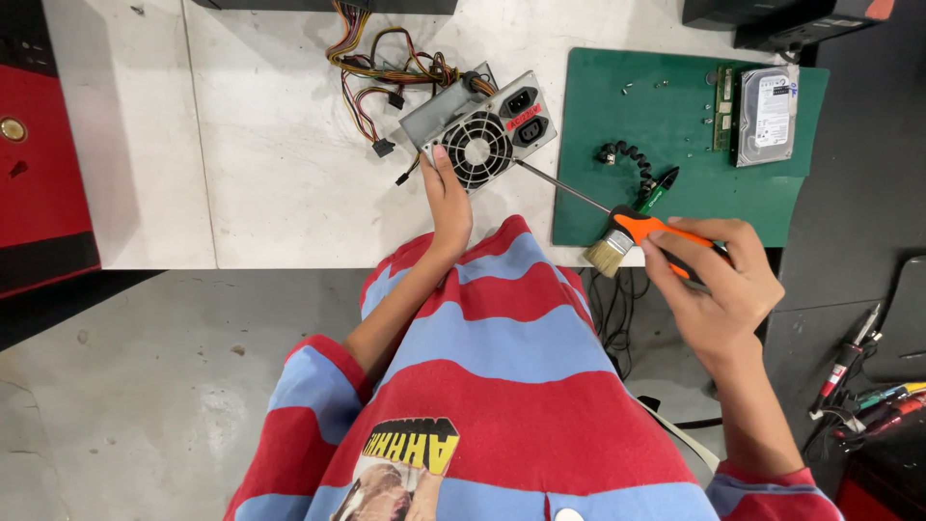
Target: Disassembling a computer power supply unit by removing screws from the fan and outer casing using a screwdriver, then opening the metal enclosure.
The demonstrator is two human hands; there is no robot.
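Observation:
A grey computer power supply [479,123] with a round fan grille and a bundle of coloured wires [386,69] lies on the white table [270,174]. My left hand [449,201] rests flat against its near edge, fingertips by the fan. My right hand [719,282] grips an orange-and-black-handled screwdriver [644,228]. Its long shaft reaches left to the power supply's lower right corner. A small paintbrush [610,253] sticks out just below the screwdriver handle; it seems held in the same hand.
A green mat [675,135] at the table's right holds a hard drive [769,114], a memory stick [723,108], a green-handled tool with a coiled cord [658,189] and loose screws. A red cabinet [39,145] stands left. Hand tools [858,386] lie lower right.

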